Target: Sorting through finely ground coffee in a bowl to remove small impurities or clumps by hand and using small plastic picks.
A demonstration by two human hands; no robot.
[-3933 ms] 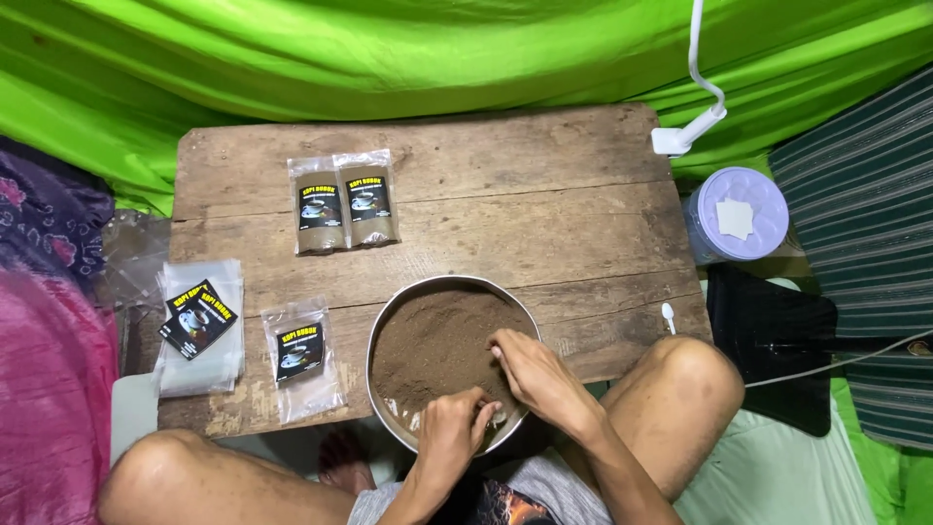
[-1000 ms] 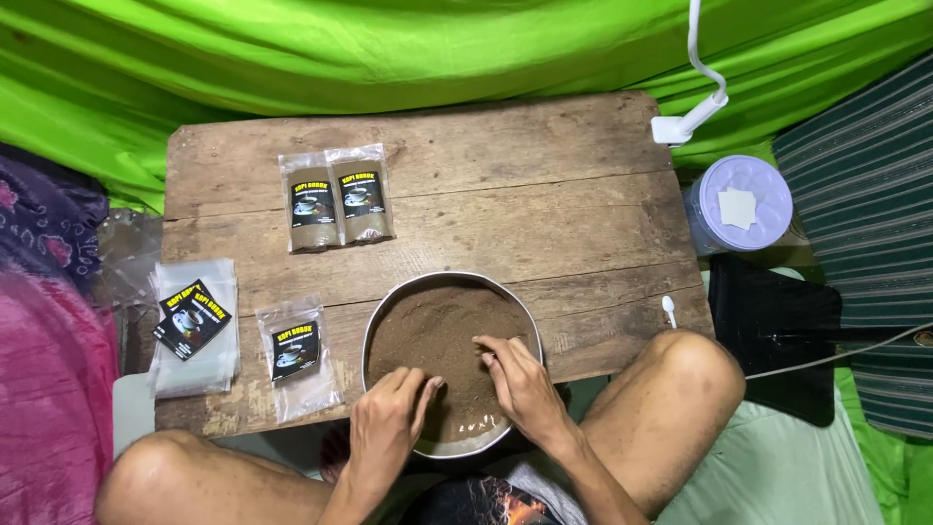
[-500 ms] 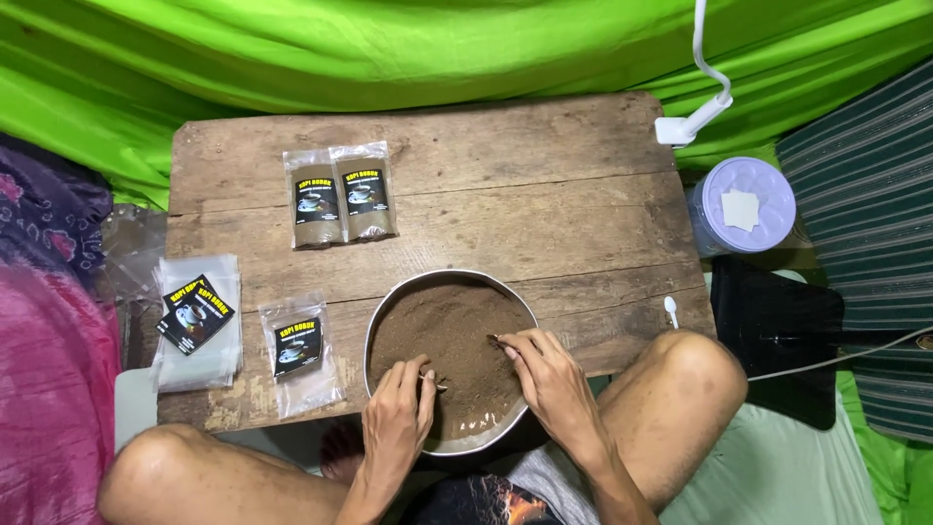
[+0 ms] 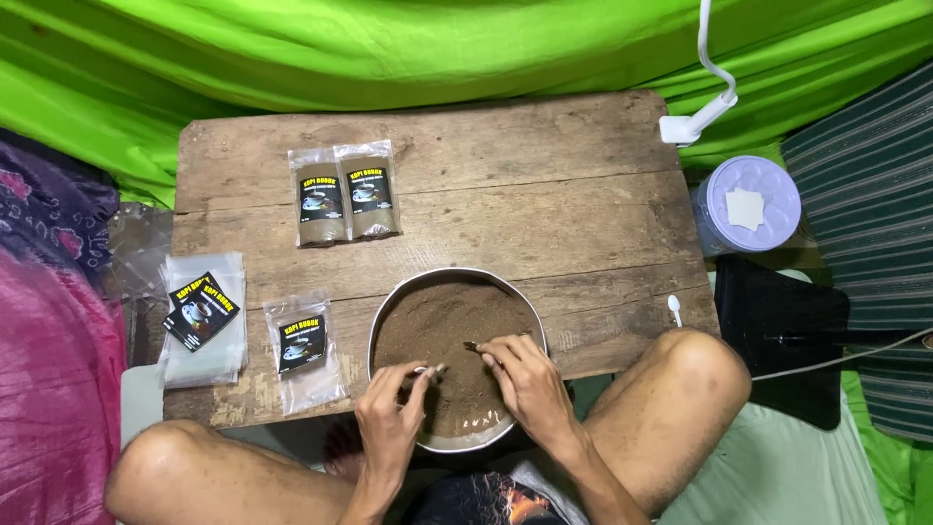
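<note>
Two filled pouches (image 4: 347,193) mid-table; empty black-labelled pouch (image 4: 303,348) beside bowl; pouch stack (image 4: 202,316) left.

A makeshift home packing spot on the floor, not a shop or factory. A low wooden board table (image 4: 544,194) serves as the work surface, with bright green cloth (image 4: 437,49) draped behind it. Beside the table's left edge lie patterned fabrics (image 4: 49,321); off its right end stand a lidded plastic jar (image 4: 748,209) and striped bedding (image 4: 865,243).
</note>
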